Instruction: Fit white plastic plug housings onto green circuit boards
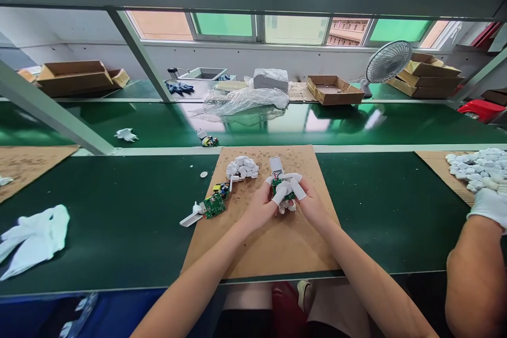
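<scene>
Cardboard sheet (277,253): flat on the counter (380,211), before the person.
Circuit board (276,185): over the sheet, between left hand (261,202) and right hand (311,203).
Heap of parts (242,167): on the sheet, behind and left of the hands.
Second board (214,206): across the sheet's left edge.
Cloth (37,235): far left on the counter.
Fan (389,62): at the back, between carton (336,96) and stacked boxes (425,76).

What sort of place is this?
Probably an electronics factory line: a long green work surface runs across the view, the left hand and right hand hold a green circuit board, and a co-worker's gloved hand is at a pile of small white parts.
</scene>
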Motion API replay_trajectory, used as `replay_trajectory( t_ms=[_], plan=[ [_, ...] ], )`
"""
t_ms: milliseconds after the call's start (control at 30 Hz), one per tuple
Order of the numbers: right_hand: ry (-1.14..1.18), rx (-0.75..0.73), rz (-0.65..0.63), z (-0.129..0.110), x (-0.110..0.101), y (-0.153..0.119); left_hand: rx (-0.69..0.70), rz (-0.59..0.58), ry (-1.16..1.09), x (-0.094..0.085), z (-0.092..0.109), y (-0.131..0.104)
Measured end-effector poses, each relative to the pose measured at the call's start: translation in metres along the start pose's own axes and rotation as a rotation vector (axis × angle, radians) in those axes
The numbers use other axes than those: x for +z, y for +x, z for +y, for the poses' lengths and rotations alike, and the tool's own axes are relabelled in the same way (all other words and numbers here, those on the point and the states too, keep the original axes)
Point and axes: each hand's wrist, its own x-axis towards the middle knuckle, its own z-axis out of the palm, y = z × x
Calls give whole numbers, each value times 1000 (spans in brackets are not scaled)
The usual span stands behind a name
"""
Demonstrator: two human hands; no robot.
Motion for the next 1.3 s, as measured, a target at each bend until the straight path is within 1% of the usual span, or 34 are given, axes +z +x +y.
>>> replay_trajectory(
  t_ms=[67, 167, 333, 500, 667, 733, 833, 967, 1133, 1233, 1300],
  plan=[
    [-1, -30, -43, 1, -1, -1, -3, 27, 3, 1, 1, 0],
    [-17, -43, -58, 3, -2, -2, -28, 49, -9, 1, 3, -1],
    [-43, 19, -45, 6, -3, 1, -89, 52, -42, 2, 1, -2],
    [-27, 25, -48, 5, -1, 2, -77, 18, -106, 1, 1, -1],
    [-22, 7, -46, 7, 1, 1, -64, 63, -85, 2, -2, -1],
    [-34, 19, -42, 6, 0, 2, -88, 33, -111, 3, -2, -1],
    [-34, 37, -30, 5, -1, 2, -111, -52, -165, 1, -1, -1],
    [-25, 39, 5, 5, -2, 1, -108, -133, -119, -5, 0, -4],
    [5, 74, 9, 5, -4, 3, -123, -170, -69, -8, 4, -8],
    [33, 99, -6, 3, -5, 2, -126, -200, -127, -7, 8, -8],
    [1, 87, -23, 2, -4, 0, -122, -191, -167, -6, 10, -8]
  ],
)
